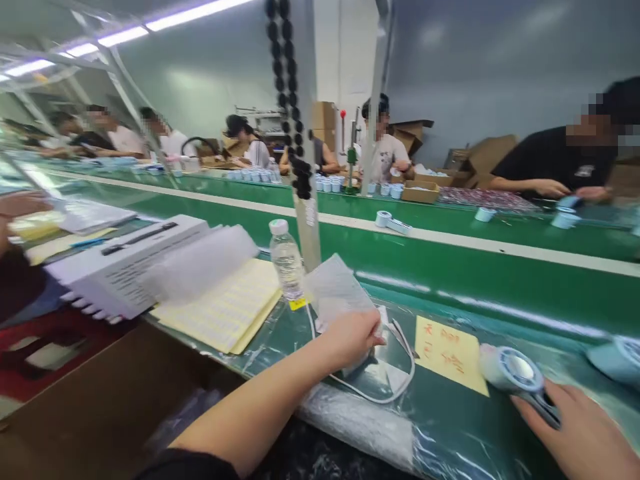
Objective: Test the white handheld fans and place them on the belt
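My left hand (353,337) is closed at the middle of the bench, its fingers pinched at the end of a white cable (413,370). That cable loops over the bench top beside the hand; its plug is hidden by the fingers. A printed white sheet (337,290) lies just behind this hand. At the right, my right hand (575,417) grips the grey handle of a light-blue handheld device with a round head (520,370). The head is tilted up, with a ring around a pale centre. Between the hands lies a yellow note (453,353) with red handwriting.
A water bottle (287,260) stands by a metal post (306,233). Yellow label sheets (220,313) and a white box (130,267) are on the left. Beyond runs a green conveyor (475,280) carrying a similar device (393,222). Several people sit along the far side.
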Motion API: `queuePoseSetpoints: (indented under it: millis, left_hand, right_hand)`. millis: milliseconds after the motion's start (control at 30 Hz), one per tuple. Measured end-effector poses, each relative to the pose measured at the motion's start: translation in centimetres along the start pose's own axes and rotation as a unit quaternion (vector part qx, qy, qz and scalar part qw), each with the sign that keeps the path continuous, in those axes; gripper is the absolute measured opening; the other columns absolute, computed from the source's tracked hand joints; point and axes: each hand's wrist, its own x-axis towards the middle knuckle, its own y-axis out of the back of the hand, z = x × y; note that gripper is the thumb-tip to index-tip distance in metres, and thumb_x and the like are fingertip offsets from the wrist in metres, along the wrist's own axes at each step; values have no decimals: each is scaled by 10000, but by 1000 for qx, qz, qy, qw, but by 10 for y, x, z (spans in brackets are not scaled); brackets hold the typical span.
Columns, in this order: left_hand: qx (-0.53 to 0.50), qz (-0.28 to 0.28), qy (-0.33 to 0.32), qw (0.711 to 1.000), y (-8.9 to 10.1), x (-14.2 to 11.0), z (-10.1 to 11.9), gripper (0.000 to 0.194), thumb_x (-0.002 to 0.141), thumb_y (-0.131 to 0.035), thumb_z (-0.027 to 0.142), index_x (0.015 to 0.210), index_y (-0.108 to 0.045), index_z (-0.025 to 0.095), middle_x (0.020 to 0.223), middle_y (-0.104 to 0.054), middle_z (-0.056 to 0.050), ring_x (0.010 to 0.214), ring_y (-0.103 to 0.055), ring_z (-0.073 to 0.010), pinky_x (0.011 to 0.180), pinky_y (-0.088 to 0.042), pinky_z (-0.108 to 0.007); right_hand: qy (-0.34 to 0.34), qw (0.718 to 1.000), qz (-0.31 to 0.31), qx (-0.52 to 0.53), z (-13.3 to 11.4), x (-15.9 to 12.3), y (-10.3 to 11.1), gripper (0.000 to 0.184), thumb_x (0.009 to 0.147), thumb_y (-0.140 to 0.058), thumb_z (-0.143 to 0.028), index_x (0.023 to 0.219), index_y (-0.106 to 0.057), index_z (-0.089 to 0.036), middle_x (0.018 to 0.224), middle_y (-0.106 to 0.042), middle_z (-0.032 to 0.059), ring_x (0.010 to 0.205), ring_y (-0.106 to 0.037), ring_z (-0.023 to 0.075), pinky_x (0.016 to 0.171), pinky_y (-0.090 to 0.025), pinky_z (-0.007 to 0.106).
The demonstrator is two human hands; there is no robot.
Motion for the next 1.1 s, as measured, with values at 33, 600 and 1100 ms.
queuePoseSetpoints:
  millis: [33, 600, 1100]
  left_hand:
    - [1, -19, -15, 1000, -9, 3, 2, 140, 841, -622, 340, 806, -543, 231, 776, -669, -56, 758, -639, -271, 651, -433, -329]
    - [-302, -27, -44, 952, -31, 21, -22, 200, 800, -579, 232, 906, -747, 206, 988, -766, -49, 979, -658, -258, 941, -480, -396]
    - [-309, 99, 4, 946, 23, 7, -19, 281, 913, -472, 337, 1135, -608, 230, 700, -538, 27, 636, -521, -147, 615, -427, -259]
  right_hand:
    - [-9, 1000, -20, 4, 5, -6, 3, 382, 854, -529, -446, 1061, -670, -158, 1033, -695, 168, 974, -662, 366, 836, -540, 489]
    - [-15, 941, -149, 305, -165, -4, 10, 330, 869, -527, -480, 1010, -631, -200, 897, -708, 68, 785, -647, 248, 689, -491, 331]
    - [49, 957, -113, 264, -201, -14, -14, 352, 859, -507, -260, 1168, -637, -154, 1109, -724, 144, 940, -692, 292, 783, -537, 396]
